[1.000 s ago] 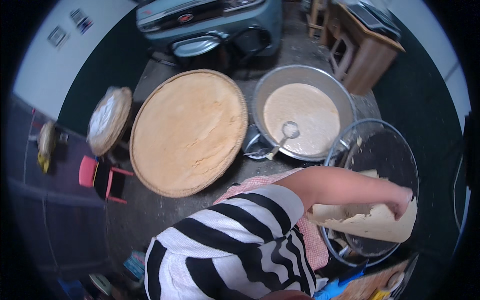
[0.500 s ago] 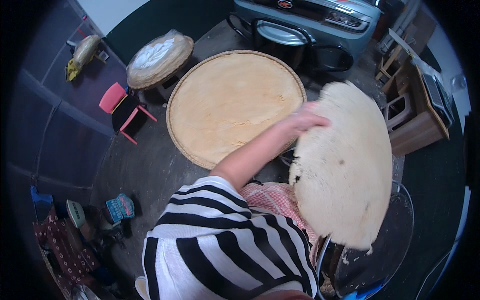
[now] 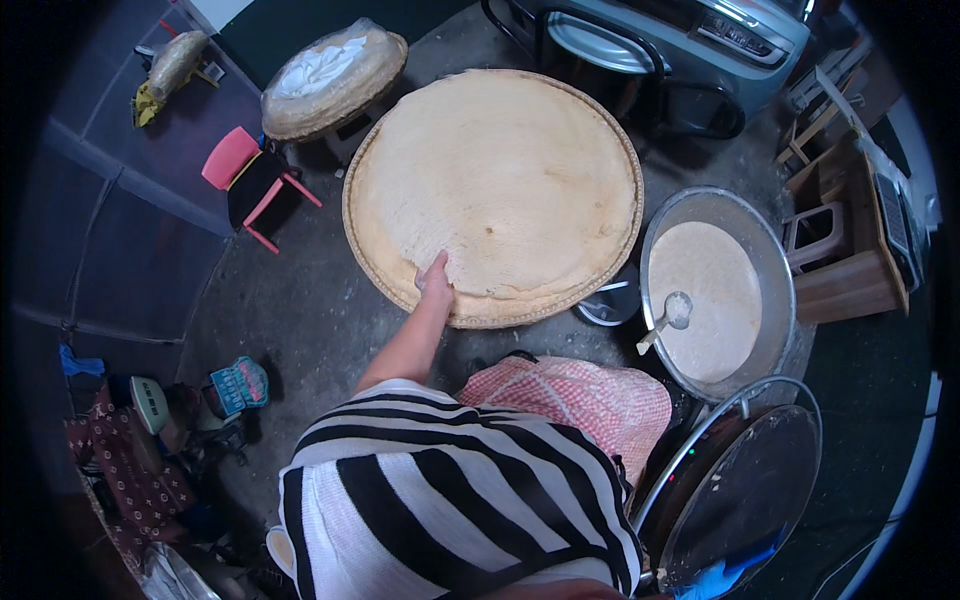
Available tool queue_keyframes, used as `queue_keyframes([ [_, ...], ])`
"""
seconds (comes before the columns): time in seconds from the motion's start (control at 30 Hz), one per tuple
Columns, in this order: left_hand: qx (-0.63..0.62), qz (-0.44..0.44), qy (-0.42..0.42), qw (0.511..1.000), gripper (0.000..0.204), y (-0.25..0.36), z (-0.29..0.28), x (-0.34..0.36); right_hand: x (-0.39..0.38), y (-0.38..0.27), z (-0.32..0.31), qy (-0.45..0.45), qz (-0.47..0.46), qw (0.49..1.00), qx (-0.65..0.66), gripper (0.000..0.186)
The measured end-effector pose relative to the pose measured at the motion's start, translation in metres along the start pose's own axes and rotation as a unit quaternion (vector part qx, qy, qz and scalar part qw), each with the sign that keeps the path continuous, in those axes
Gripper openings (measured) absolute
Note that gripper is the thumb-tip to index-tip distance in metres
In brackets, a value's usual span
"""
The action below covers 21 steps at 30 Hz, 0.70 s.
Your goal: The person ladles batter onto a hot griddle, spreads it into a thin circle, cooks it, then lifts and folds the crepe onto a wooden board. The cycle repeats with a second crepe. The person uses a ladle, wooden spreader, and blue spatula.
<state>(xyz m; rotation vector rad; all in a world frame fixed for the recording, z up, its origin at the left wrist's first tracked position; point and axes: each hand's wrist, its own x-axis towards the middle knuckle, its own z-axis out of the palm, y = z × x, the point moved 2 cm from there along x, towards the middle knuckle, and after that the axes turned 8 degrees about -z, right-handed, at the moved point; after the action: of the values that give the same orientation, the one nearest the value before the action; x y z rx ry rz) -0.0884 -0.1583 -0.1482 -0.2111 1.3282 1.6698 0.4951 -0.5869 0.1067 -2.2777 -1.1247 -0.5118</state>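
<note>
head view, hand: one hand (image 3: 436, 283) reaches out from the striped sleeve to the near edge of the large round flatbread (image 3: 497, 180); whether it is the left or the right hand cannot be told, and no second hand is in view.
head view, grip: fingers lie flat on the rim of the bread, thumb up on its surface; whether they pinch the edge or only press on it cannot be told.
head view, flatbread: pale, thin, spread over the wide woven tray (image 3: 400, 285), covering nearly all of it, at the far centre of the scene.
head view, to the right: a metal basin of pale batter (image 3: 705, 295) with a ladle (image 3: 668, 318) resting in it, just beside the tray; nearer, a round dark griddle (image 3: 745, 490) with its metal rim.
head view, near: a red checked cloth (image 3: 585, 400) lies between the person and the basin.
head view, far left: a second woven basket (image 3: 335, 72) covered in clear plastic, and a small pink chair (image 3: 245, 175) on the concrete floor (image 3: 290, 320).
step in hand, judged: smoothing the sheet flat on the tray; best done with light, open fingers at the rim, so the thin bread neither tears nor folds.
</note>
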Motion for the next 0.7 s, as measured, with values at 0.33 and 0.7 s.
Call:
queue_keyframes([
  [0.33, -0.052, -0.160, 0.103, 0.980, 0.042, -0.092, -0.058, 0.060, -0.046, 0.073, 0.005, -0.049, 0.091, 0.987, 0.120, 0.065],
  [0.7, 0.174, -0.190, 0.180, 0.949, 0.028, -0.087, -0.052, 0.022, -0.046, 0.054, 0.010, -0.088, 0.184, 0.976, 0.074, 0.059],
])
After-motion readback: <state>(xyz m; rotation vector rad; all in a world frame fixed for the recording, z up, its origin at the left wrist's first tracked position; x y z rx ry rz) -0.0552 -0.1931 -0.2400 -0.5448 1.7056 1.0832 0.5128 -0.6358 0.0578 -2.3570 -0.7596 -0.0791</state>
